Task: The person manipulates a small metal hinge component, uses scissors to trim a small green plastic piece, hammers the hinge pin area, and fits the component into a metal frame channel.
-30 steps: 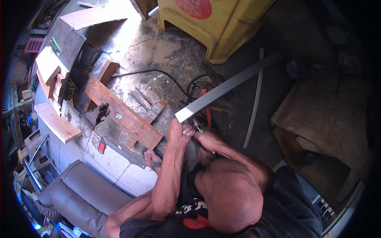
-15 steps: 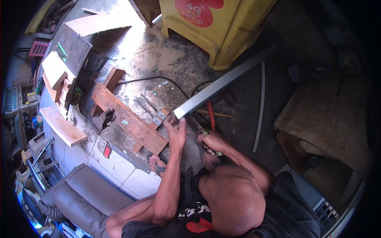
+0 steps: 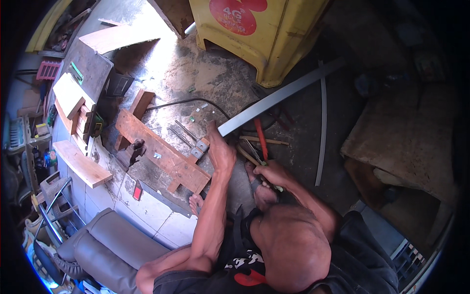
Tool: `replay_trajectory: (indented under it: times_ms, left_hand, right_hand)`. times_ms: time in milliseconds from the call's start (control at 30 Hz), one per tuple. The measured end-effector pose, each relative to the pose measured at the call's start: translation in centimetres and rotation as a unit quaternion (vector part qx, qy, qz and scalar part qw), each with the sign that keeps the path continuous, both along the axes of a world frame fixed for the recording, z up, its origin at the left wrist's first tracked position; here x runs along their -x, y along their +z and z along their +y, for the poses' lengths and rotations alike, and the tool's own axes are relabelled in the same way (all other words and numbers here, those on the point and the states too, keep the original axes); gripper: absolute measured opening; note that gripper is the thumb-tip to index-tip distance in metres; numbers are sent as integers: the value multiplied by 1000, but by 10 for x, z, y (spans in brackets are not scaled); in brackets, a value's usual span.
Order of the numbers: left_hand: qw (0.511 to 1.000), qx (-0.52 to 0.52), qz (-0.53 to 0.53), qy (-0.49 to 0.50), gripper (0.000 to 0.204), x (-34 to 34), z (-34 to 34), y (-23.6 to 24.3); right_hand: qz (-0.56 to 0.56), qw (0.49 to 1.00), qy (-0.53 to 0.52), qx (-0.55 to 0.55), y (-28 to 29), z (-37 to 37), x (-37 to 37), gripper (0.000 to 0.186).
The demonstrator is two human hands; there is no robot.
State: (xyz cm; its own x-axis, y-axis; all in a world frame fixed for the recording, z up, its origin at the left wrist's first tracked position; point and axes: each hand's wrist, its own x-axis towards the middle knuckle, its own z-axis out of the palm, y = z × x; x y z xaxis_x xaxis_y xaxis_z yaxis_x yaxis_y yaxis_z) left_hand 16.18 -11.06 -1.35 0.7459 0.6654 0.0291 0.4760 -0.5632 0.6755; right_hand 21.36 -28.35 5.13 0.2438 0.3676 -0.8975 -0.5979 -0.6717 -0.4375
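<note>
A long silvery metal bar (image 3: 274, 98) runs from my left hand (image 3: 221, 153) toward the back right. My left hand is closed at its near end, with most of the fingers hidden behind the bar. Lower and to the right, my right hand (image 3: 272, 172) is wrapped around a slim hand tool with green on its grip (image 3: 279, 188), its kind unclear. Just beyond that hand lie a curved tan piece (image 3: 248, 153) and a red handle (image 3: 260, 137). Left of my left hand, a small wooden block (image 3: 199, 148) with metal plates and two thin rods sits beside a wooden workpiece.
The reddish wooden plank frame (image 3: 156, 147) lies on the floor to the left. A thin metal strip (image 3: 321, 127) lies right of the bar. Behind stands a yellow plastic stand (image 3: 259, 44); a wooden table (image 3: 401, 132) is at right, a grey cushion (image 3: 117, 245) at lower left.
My left hand has turned and shifted around the bar's near end, which sits slightly higher. My right hand has moved a little to the right, and a curved tan piece shows beside it.
</note>
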Motion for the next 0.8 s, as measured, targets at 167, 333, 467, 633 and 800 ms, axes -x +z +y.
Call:
replay_trajectory:
  times_ms: [167,333,467,633,800]
  left_hand:
    - [992,62,104,-21,64,-5,14,3]
    - [982,134,134,-16,56,-6,14,18]
    - [963,218,151,-40,54,-15,22,41]
    - [913,405,43,16,40,-14,21,32]
    - [852,511,84,76,34,-20,20,34]
  right_hand:
    - [-11,1000,24,-9,-8,-8,-3,28]
    - [-23,999,35,10,-7,-9,-3,31]
    - [-62,993,98,15,-13,-10,-2,33]
    - [-59,991,114,36,-2,-6,-6,34]
    - [-81,988,126,40,-3,-17,-2,39]
